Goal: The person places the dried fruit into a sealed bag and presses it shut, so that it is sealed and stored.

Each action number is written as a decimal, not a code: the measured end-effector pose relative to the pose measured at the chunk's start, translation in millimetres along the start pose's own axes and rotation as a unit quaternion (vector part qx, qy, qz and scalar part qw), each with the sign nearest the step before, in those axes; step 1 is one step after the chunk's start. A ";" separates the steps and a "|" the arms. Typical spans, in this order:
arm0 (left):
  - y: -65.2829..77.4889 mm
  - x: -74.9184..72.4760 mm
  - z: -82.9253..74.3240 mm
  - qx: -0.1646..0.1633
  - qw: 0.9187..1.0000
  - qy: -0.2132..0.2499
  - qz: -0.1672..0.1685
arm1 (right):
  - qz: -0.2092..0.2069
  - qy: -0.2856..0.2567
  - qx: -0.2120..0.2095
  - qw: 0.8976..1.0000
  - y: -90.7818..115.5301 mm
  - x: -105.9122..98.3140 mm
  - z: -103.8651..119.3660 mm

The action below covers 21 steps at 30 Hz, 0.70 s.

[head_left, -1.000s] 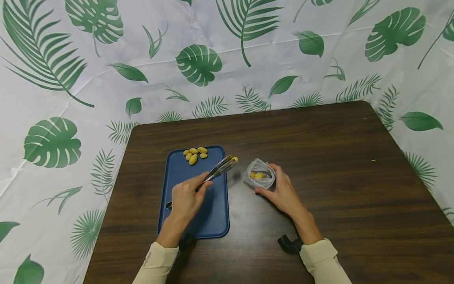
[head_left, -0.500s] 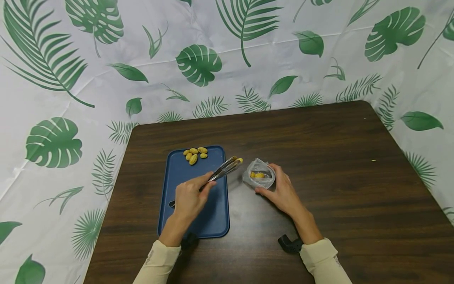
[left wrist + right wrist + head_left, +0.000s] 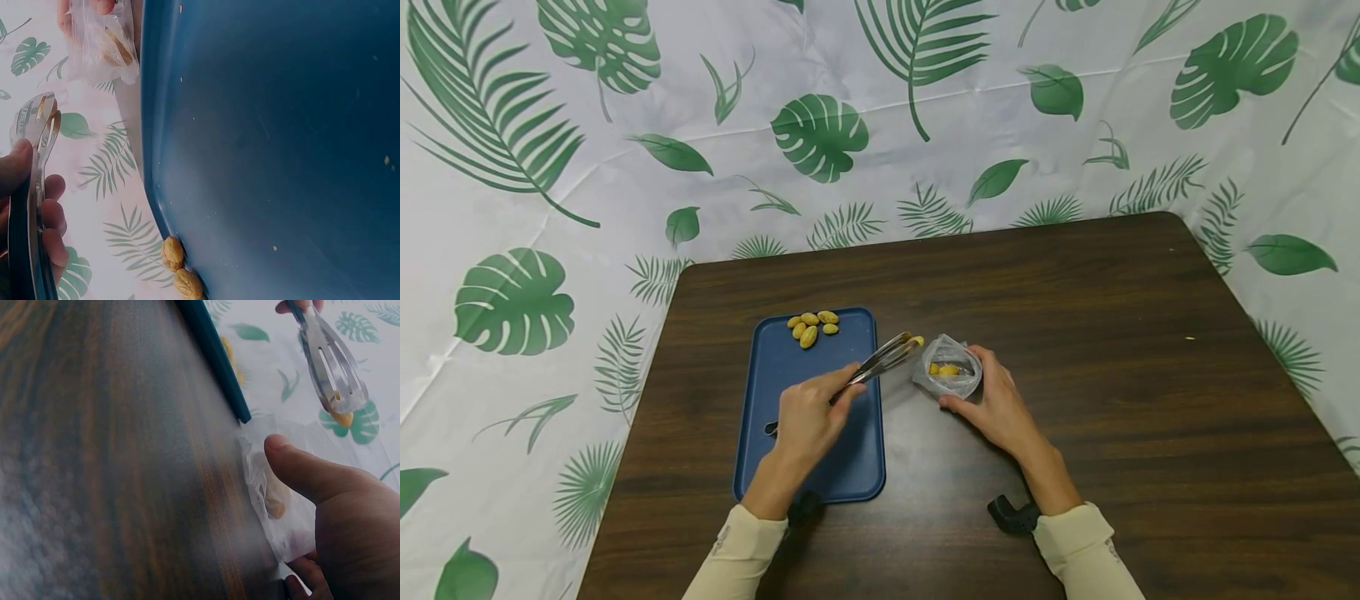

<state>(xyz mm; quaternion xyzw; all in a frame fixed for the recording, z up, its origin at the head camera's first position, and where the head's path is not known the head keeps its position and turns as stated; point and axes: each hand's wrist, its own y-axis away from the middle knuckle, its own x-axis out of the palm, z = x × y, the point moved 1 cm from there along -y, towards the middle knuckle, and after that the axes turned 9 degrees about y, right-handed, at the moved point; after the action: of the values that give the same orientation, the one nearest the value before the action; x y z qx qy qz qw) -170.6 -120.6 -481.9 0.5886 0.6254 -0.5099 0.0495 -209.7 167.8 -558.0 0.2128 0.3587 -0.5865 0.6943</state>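
Observation:
My left hand (image 3: 808,417) grips a pair of metal tongs (image 3: 886,358) with slotted heads. Between their tips sits a yellow-brown piece (image 3: 342,419), resembling dried fruit. The tong tips are close to the left side of a clear plastic bag (image 3: 928,385), just above its mouth in the head view. My right hand (image 3: 996,408) holds that bag upright, thumb and fingers around its right side. Several similar yellow pieces show inside the bag. Left of it lies a blue tray (image 3: 771,383), where several wrinkled yellow-brown pieces (image 3: 808,337) are gathered at the far end.
The dark wooden table (image 3: 1112,333) extends well to the right of the bag. A tiny yellow crumb (image 3: 1190,338) lies there. Small crumbs dot the tray. Behind the table hangs a white cloth (image 3: 880,75) with green leaf prints.
My left hand has carried the tongs and the piece in them rightward over the tray's edge, nearer the bag. The right hand and the bag have stayed in place.

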 end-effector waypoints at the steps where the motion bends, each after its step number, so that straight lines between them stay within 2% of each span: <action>1: -0.1 0.3 -0.3 0.000 1.000 0.001 0.001 | -0.001 0.000 0.000 1.000 0.0 0.1 0.0; 8: -1.3 2.6 -3.9 -0.001 1.000 0.004 0.013 | 0.001 -0.001 0.004 1.000 0.1 0.2 -0.4; 21: -3.8 10.4 -8.7 0.020 1.000 0.004 0.013 | 0.009 -0.007 0.007 1.000 0.6 -1.1 0.1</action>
<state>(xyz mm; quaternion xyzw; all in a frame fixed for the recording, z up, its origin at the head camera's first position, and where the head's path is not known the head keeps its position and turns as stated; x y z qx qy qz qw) -172.1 -106.5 -482.5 0.5996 0.6073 -0.5196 0.0422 -209.2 168.6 -557.2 0.2165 0.3480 -0.5840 0.7007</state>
